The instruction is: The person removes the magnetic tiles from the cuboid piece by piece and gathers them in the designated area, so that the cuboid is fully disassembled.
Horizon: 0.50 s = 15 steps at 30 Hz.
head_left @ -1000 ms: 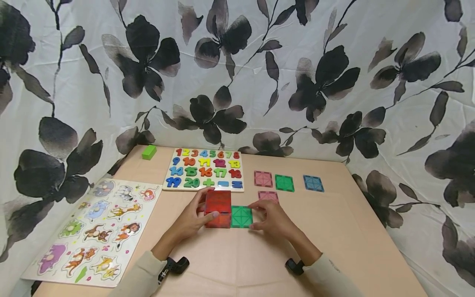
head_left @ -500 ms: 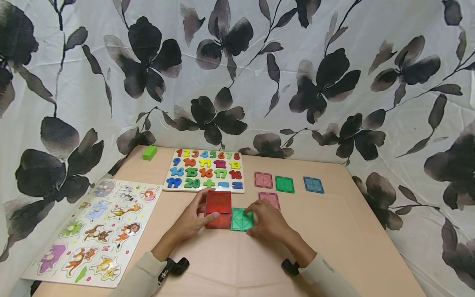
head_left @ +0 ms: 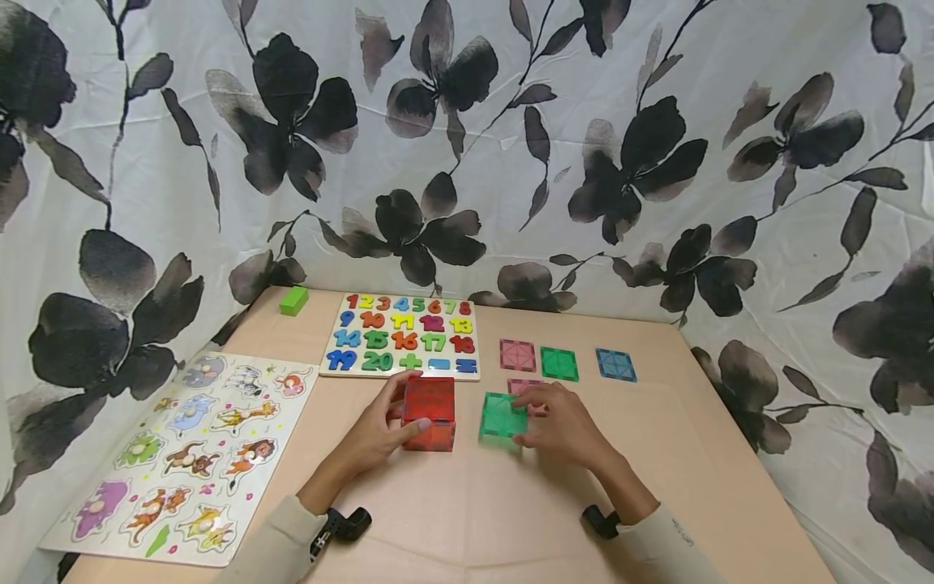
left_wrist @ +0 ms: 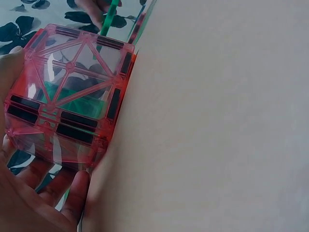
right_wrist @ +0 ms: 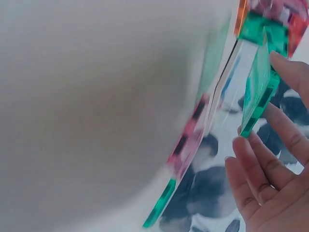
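Note:
A small box of red magnetic tiles (head_left: 429,401) stands on the table, held at its left side by my left hand (head_left: 368,434), thumb across the near face. The left wrist view shows its clear pink-red walls (left_wrist: 72,67) with dark magnets along the edges, and some green through them. My right hand (head_left: 558,430) pinches a square green magnetic tile (head_left: 503,418) by its right edge, just right of the box and apart from it. In the right wrist view, thumb and fingers hold this green tile (right_wrist: 260,92) above the tabletop, its far edge near the box.
Behind the right hand lies a partly covered pink tile (head_left: 524,384). Another pink tile (head_left: 517,354), a green tile (head_left: 559,364) and a blue tile (head_left: 616,365) lie further back. A number puzzle (head_left: 401,335), an animal puzzle (head_left: 182,454) and a green block (head_left: 293,300) occupy the left side.
The green tile, flat beside the red box before, has come away to the right and up in my right hand. My left hand keeps its hold on the box.

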Available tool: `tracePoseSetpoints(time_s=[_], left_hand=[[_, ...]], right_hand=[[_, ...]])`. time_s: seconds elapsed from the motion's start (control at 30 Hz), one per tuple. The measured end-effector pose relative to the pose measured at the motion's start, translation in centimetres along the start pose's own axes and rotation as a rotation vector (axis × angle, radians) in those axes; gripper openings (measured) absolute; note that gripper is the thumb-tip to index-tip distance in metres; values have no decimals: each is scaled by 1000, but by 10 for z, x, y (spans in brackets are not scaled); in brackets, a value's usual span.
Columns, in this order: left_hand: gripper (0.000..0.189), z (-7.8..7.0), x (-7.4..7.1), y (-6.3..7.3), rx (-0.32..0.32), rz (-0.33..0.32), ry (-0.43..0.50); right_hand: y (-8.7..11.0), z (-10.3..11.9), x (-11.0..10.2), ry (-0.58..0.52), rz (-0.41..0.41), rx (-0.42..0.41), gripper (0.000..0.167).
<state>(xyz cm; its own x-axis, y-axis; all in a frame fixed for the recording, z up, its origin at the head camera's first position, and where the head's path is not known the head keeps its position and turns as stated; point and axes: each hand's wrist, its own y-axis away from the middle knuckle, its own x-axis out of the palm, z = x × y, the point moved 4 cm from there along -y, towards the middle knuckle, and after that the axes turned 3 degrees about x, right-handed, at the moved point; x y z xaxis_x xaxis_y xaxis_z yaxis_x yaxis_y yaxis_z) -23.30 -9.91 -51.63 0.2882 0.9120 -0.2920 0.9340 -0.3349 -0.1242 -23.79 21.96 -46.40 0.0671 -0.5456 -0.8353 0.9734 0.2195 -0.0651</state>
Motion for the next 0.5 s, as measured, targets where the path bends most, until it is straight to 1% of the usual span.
tracePoseSetpoints(time_s=[0.07, 0.2, 0.5], left_hand=[[79, 0, 0, 0, 0, 2, 1], [79, -1, 0, 0, 2, 2, 0], [78, 0, 1, 1, -5, 2, -3]], right_hand=[[0, -9, -7, -29, -9, 4, 46], [-1, -26, -21, -67, -22, -17, 45], [3, -69, -44, -60, -47, 13, 45]])
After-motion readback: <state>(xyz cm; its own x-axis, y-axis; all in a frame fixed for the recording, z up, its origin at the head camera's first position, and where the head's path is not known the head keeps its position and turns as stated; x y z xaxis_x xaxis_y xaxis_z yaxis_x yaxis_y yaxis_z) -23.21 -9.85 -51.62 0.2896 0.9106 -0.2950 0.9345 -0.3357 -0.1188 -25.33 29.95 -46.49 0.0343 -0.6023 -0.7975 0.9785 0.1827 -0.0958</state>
